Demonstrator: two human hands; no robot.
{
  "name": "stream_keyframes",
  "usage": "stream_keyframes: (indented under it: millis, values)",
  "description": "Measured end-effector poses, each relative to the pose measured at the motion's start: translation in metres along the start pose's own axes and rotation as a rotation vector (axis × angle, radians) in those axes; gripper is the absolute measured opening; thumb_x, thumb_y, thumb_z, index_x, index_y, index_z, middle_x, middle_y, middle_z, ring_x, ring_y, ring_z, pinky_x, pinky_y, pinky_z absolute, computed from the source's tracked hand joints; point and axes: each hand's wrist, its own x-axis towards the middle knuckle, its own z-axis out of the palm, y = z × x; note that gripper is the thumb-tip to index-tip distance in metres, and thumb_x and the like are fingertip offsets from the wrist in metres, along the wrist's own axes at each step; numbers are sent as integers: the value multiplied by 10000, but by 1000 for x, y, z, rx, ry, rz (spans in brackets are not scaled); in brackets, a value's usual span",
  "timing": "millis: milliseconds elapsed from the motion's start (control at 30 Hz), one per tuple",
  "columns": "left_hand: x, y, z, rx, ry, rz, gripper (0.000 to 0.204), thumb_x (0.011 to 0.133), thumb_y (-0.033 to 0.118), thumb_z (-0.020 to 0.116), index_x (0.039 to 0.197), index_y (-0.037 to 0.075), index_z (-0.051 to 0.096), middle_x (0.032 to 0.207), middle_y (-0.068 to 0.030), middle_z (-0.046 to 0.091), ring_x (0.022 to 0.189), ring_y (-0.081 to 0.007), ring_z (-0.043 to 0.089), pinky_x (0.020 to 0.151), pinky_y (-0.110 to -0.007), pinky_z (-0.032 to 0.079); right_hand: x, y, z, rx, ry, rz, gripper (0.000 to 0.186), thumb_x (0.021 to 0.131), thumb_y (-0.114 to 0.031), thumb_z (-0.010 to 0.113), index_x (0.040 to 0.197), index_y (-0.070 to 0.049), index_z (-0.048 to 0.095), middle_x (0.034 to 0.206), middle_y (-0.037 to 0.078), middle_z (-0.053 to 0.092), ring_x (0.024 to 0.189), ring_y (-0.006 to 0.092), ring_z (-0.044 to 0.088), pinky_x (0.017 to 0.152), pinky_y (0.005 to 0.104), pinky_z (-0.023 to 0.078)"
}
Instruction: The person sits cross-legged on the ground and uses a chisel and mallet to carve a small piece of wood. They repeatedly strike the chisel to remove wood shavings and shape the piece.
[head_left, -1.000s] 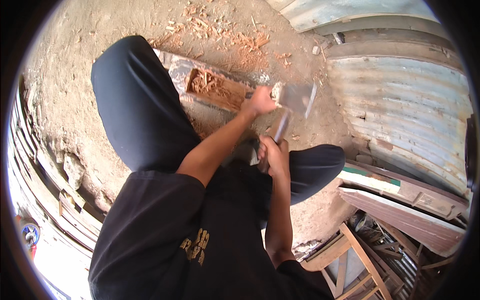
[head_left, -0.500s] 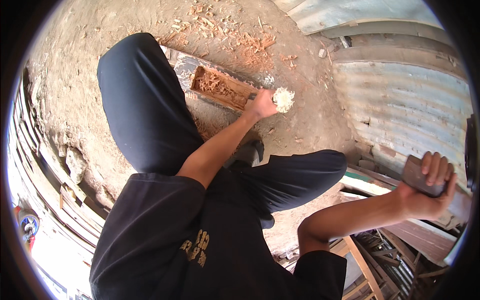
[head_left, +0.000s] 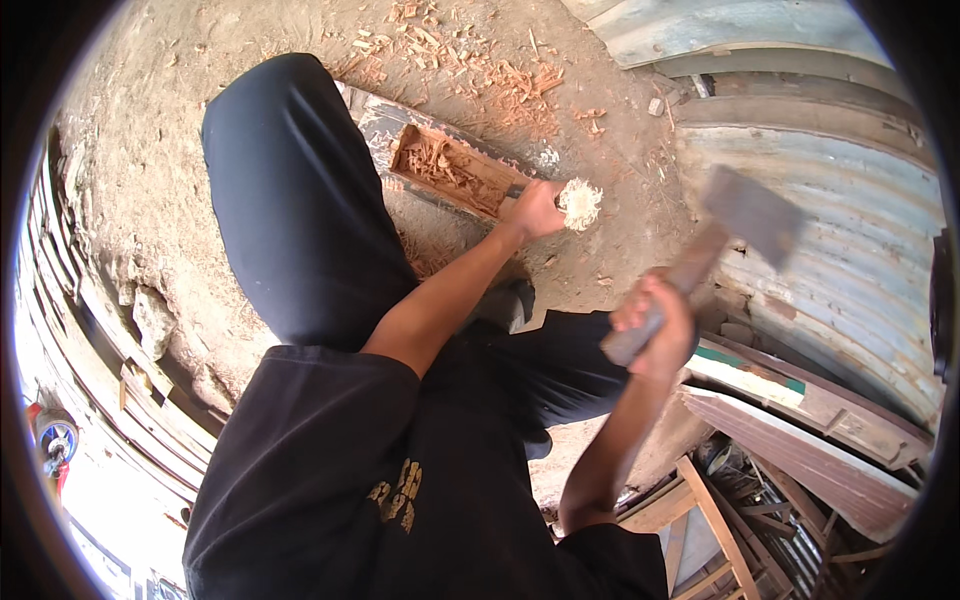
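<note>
My left hand [head_left: 535, 210] is closed round a chisel [head_left: 580, 204], whose pale, frayed handle end sticks out on the right of the fist. Its dark blade points into the right end of a long hollow cut in a wooden block [head_left: 378, 135]. Reddish shavings [head_left: 435, 160] lie in the hollow; how deep the tip sits is hidden. Up on the right, my right hand [head_left: 660, 325] grips the handle of a wooden mallet [head_left: 755, 215]. The mallet head is blurred by motion, raised and well apart from the chisel.
Wood chips [head_left: 520, 90] litter the dirt floor beyond the block. My bent left knee [head_left: 285, 180] stands close beside it. A corrugated metal wall [head_left: 820, 200] rises at the right, with boards [head_left: 820, 450] and a wooden frame [head_left: 715, 520] below. Slats [head_left: 110, 370] line the left.
My right hand has swung inward and left from the far right, bringing the whole mallet into sight. My left hand keeps its hold on the chisel in the hollow.
</note>
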Motion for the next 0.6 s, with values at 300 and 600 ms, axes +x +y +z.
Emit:
stream_keyframes:
  millis: [300, 600]
  values:
    - [5, -3, 2, 47, -13, -66, 360, 697, 266, 700, 933, 2, 633, 856, -214, 635, 817, -358, 618, 710, -368, 474, -34, -103, 9, 172, -225, -928, 198, 882, -172, 413, 712, -71, 415, 553, 4, 340, 481, 96, 339, 457, 261, 342]
    - [6, -45, 13, 95, -64, 161, 319, 628, 171, 651, 881, -23, 631, 753, -238, 623, 720, -352, 632, 683, -388, 486, -5, 68, 9, -94, -157, 144, 182, 782, -145, 599, 847, -11, 495, 591, 21, 434, 425, 114, 428, 408, 282, 386]
